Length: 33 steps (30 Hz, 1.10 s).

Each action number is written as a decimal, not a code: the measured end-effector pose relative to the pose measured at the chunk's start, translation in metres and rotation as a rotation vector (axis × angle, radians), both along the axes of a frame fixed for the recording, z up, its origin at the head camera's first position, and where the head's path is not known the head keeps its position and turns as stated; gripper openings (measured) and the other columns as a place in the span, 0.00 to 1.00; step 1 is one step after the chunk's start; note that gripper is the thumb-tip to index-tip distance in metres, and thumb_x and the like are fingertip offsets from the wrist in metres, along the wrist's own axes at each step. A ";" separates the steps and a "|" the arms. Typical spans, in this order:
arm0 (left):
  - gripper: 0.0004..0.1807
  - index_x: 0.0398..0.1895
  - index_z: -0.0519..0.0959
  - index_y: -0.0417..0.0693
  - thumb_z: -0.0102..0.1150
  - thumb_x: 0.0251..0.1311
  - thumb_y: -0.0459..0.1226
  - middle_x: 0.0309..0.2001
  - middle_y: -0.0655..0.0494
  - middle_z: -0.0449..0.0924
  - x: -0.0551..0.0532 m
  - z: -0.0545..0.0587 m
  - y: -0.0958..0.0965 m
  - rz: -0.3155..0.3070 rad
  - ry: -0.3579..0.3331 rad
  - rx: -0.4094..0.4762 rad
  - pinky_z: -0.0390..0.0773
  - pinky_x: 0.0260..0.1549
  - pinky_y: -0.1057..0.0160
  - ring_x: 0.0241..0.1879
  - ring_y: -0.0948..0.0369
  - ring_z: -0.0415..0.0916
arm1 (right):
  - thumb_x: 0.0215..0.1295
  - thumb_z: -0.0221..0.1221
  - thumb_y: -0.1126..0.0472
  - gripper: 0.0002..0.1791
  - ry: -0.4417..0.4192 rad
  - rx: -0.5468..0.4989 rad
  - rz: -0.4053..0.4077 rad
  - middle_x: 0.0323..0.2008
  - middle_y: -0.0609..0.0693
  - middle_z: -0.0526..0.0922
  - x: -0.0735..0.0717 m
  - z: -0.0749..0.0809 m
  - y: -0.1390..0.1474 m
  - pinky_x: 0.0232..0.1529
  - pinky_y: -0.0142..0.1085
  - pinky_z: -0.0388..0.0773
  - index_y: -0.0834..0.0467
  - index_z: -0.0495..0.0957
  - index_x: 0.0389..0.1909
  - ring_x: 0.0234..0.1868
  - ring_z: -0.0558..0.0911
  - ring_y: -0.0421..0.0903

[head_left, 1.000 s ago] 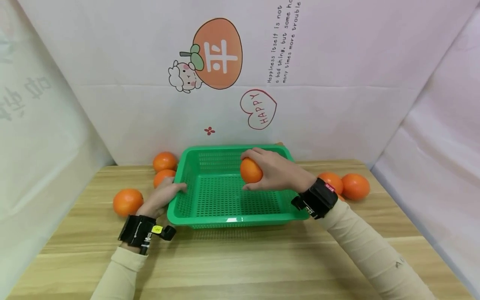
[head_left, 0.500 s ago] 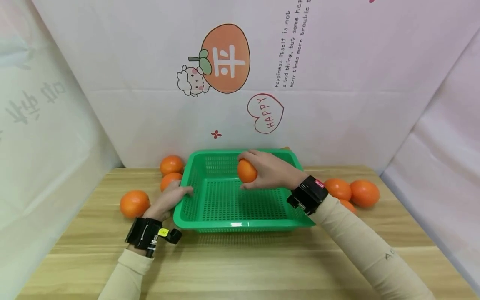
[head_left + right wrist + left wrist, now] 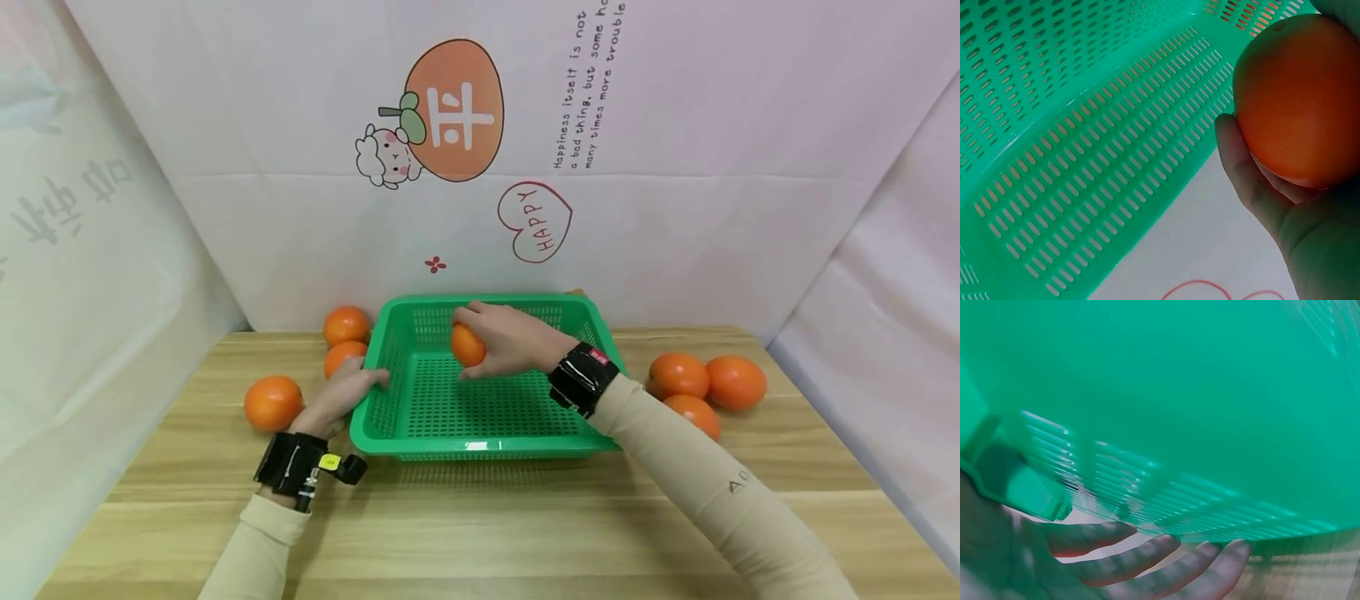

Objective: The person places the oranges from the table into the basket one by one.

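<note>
An orange [image 3: 468, 344] is gripped by my right hand [image 3: 513, 337], over the inside of the green plastic basket [image 3: 480, 447]. In the right wrist view the fingers and thumb curl round the orange [image 3: 1300, 100], with the slotted basket wall beside it. My left hand [image 3: 341, 398] holds the basket's left side, thumb over the rim. In the left wrist view its fingers [image 3: 1147, 553] spread along the outside of the slotted wall. The basket's visible floor has no fruit on it.
Left of the basket lie three oranges [image 3: 273, 403], one partly behind the left hand. To the right are three more oranges [image 3: 737, 382] on the wooden table [image 3: 480, 533]. A printed white cloth [image 3: 300, 250] hangs behind the basket.
My right hand has moved left over the basket with the orange in its grip. The left hand keeps its hold on the rim. The head view has shifted slightly.
</note>
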<state>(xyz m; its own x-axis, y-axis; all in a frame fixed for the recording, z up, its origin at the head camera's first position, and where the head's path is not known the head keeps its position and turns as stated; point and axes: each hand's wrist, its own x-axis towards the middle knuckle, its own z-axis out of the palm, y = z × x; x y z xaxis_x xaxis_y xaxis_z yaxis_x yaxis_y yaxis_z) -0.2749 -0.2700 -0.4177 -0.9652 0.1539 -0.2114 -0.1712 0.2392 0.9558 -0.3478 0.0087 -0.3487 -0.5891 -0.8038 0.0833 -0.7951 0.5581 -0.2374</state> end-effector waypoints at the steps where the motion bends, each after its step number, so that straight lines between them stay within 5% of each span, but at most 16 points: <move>1: 0.37 0.77 0.61 0.28 0.48 0.63 0.33 0.66 0.25 0.75 0.000 0.000 0.000 -0.002 0.001 -0.001 0.90 0.48 0.50 0.57 0.40 0.85 | 0.56 0.76 0.45 0.39 0.000 0.006 0.006 0.55 0.52 0.79 -0.001 -0.001 -0.002 0.43 0.37 0.85 0.54 0.73 0.65 0.43 0.82 0.47; 20: 0.37 0.76 0.61 0.28 0.48 0.63 0.32 0.66 0.24 0.75 0.001 0.000 0.002 0.001 0.019 -0.013 0.90 0.50 0.50 0.60 0.38 0.83 | 0.59 0.75 0.44 0.42 -0.029 0.104 0.004 0.59 0.54 0.78 -0.022 -0.015 -0.041 0.46 0.39 0.85 0.55 0.71 0.70 0.46 0.82 0.48; 33: 0.35 0.76 0.63 0.30 0.46 0.64 0.33 0.67 0.27 0.76 0.002 -0.002 0.004 0.009 0.002 -0.004 0.90 0.50 0.50 0.59 0.40 0.84 | 0.59 0.75 0.42 0.47 0.063 0.271 0.078 0.63 0.57 0.78 -0.039 -0.033 -0.056 0.54 0.44 0.84 0.57 0.67 0.75 0.53 0.83 0.51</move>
<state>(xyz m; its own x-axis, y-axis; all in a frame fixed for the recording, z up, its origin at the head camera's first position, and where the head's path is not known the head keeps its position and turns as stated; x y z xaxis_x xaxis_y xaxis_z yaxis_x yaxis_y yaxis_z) -0.2731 -0.2662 -0.4201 -0.9670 0.1439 -0.2100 -0.1715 0.2417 0.9551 -0.3872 -0.0475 -0.3814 -0.5250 -0.8445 -0.1061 -0.8466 0.5309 -0.0372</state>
